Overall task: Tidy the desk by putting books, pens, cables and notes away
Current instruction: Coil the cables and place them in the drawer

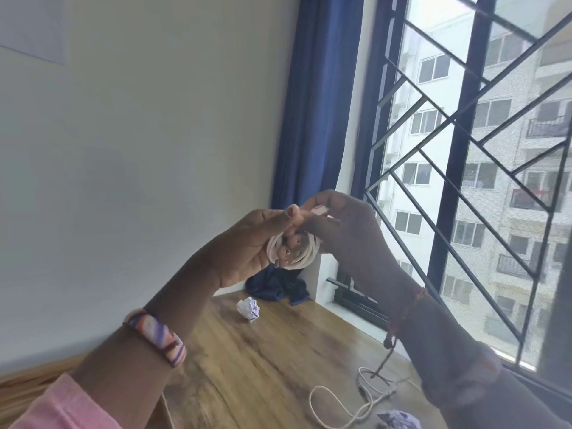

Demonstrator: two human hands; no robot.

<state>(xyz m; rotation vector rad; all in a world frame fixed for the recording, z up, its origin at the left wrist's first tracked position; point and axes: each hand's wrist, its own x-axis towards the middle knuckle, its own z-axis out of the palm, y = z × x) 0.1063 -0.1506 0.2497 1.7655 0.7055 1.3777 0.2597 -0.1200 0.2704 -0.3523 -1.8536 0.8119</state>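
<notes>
A coiled white cable [292,253] was held up above the brown wood-grain counter [263,360], in front of the blue curtain [315,119]. The left hand [247,246] was curled round the coil, thumb raised at its top. The right hand [343,230] was pinched on the cable's white end piece [320,209] just above the coil; finger detail was blurred. A striped purple, orange and white bangle [158,335] was seen on the left wrist, a dark red thread band [402,314] on the right wrist. A loose white cord [334,404] was left looped on the counter near the lower edge, under the right forearm. A crumpled white paper ball [248,308] was lying on the counter toward the wall, just beside a bunched dark blue cloth [278,286] in the corner. A second crumpled pale paper ball [399,420] was partly cut off at the bottom edge. A black-barred window grille [464,150] was to the right.
</notes>
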